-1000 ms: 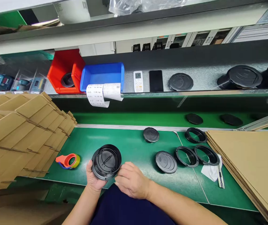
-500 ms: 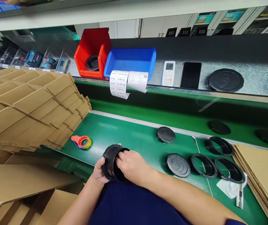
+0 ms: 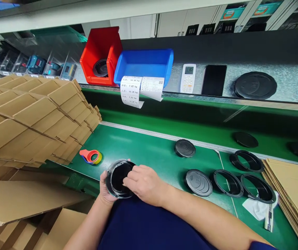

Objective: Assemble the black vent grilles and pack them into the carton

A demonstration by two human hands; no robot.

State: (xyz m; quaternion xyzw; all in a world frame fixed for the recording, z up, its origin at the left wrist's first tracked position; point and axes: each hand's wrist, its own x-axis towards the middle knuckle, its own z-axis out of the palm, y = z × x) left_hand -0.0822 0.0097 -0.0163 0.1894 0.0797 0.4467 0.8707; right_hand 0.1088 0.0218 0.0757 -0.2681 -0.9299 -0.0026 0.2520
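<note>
My left hand (image 3: 105, 189) is wrapped round the left side of a black round plastic housing (image 3: 112, 182), in front of my body. The housing's opening is tilted up towards me, and its inside is dark. The curled, closed fingers of my right hand (image 3: 140, 182) grip at its right rim, with the fingertips partly inside the opening. Whether they pinch some small part there, I cannot make out. On the green bench to the right lie two black round caps (image 3: 198, 182) and three black flanged rings (image 3: 227, 183).
A red and yellow tape dispenser (image 3: 91, 157) lies left of my hands, by stacked cardboard dividers (image 3: 34, 114). A cutter knife (image 3: 268, 218) and cardboard sheets (image 3: 292, 191) lie at right. The shelf holds a red bin (image 3: 100, 52), blue bin (image 3: 143, 62), remote control (image 3: 188, 78) and phone (image 3: 214, 80).
The housing has turned so its opening faces up towards me, and it has shifted slightly left. My right hand has drawn back from inside it to the right rim.
</note>
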